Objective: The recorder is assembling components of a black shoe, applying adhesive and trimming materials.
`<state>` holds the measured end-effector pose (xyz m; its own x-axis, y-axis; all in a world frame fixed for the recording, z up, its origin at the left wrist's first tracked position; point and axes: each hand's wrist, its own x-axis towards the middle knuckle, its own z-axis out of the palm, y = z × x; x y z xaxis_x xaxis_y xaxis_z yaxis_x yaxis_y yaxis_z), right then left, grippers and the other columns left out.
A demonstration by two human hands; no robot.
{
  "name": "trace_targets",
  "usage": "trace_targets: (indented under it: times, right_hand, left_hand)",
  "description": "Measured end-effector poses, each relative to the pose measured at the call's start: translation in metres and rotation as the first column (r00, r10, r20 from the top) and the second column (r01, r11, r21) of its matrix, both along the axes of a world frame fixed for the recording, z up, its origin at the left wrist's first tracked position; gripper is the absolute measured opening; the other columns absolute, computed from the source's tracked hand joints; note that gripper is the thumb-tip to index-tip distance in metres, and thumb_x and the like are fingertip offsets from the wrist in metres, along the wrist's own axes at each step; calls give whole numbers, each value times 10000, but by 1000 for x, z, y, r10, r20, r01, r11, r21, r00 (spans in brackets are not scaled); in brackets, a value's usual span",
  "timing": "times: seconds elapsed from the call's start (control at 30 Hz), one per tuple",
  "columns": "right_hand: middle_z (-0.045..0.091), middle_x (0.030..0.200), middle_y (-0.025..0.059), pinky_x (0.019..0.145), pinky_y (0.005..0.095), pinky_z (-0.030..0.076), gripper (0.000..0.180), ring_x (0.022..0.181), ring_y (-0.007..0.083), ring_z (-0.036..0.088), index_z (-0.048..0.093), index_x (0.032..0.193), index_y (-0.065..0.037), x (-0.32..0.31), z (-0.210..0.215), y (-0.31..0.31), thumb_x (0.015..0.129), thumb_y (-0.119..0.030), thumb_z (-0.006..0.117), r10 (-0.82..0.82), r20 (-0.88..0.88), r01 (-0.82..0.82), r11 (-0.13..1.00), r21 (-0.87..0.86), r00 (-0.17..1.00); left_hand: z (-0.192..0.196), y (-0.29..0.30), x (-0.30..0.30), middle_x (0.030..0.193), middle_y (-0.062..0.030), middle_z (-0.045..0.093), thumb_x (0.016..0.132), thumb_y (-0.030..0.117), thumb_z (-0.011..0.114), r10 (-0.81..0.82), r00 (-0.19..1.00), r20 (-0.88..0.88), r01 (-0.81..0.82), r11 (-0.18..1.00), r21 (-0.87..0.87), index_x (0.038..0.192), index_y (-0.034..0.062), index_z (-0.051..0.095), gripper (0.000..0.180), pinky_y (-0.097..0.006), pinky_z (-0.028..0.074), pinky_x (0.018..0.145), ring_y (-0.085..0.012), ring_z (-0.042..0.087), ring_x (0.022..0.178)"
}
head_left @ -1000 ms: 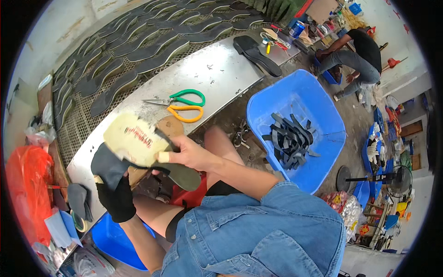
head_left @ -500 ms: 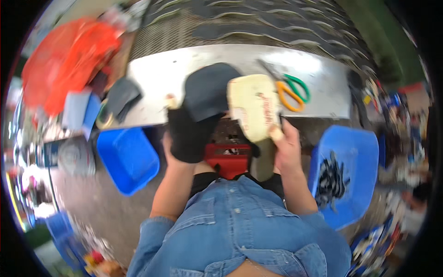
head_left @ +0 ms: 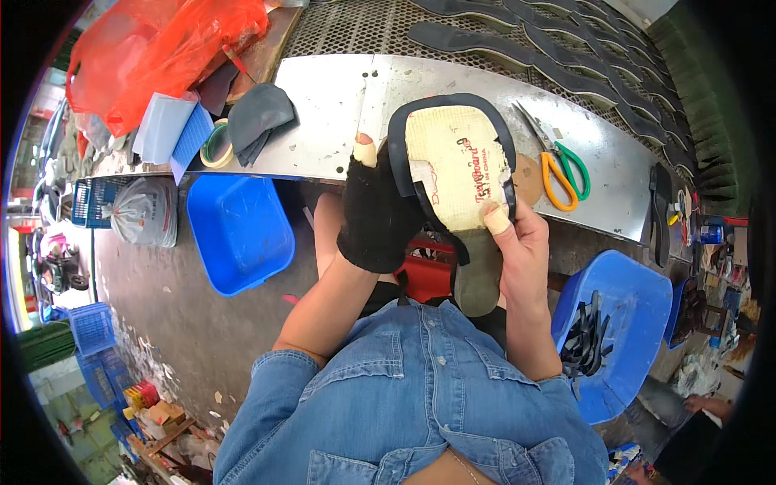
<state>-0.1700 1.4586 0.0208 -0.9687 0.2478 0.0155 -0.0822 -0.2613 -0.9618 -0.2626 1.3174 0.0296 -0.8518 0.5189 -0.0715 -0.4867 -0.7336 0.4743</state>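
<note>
A cream insole board (head_left: 449, 141), its heel end grey-green, is held by my right hand (head_left: 521, 246), with the taped thumb on its face. A dark, rounded sheet piece (head_left: 398, 153) lies behind its broad end, the edge showing around it like a border. My left hand (head_left: 376, 210), in a black fingerless glove, supports this piece from the left; its taped thumb stands away and its other fingers are hidden behind. Scissors (head_left: 558, 170) with orange and green handles lie on the metal worktop (head_left: 331, 97), right of the insole board.
Dark cut pieces (head_left: 260, 117) and a tape roll (head_left: 217, 145) lie at left by a red plastic bag (head_left: 162, 56). A blue tub (head_left: 242, 234) stands left; another blue tub (head_left: 626, 323) holds dark strips. Dark soles (head_left: 477, 44) cover the mesh. A person's arm (head_left: 707, 406) shows lower right.
The insole board has moved left over the dark piece, which now sits behind it instead of beside it. My view has shifted, and the picture is sharper.
</note>
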Motion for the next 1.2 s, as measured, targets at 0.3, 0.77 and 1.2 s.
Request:
trace_targets:
  times: [0.3,0.77,1.2]
  right_hand:
    - [635,1061,52,851,228,443,289,953,85,569,576,1153,53,0,-4,4,904,-94,590,7,-6,-7,1000,-20,1000]
    - [636,1063,61,849,234,450,281,953,98,583,579,1147,51,3,-5,4,901,-83,588,-18,24,20,997,-74,1000]
    - [636,1009,19,804,211,455,245,898,56,560,583,1133,38,1,-4,3,912,-66,565,40,-7,-40,997,-67,999]
  left_hand:
    - [-16,-7,-3,1366,-196,420,860,653,399,-128,990,65,98,933,345,1374,-13,331,844,-483,334,1030,-357,429,1230]
    - [-6,0,0,1336,-186,456,889,598,407,-75,992,105,52,976,211,1358,6,370,756,-473,344,1028,-341,449,1219]
    - [-6,-6,0,1242,-102,540,944,420,448,-62,997,-46,67,989,130,1282,43,468,507,-420,397,990,-261,512,1143]
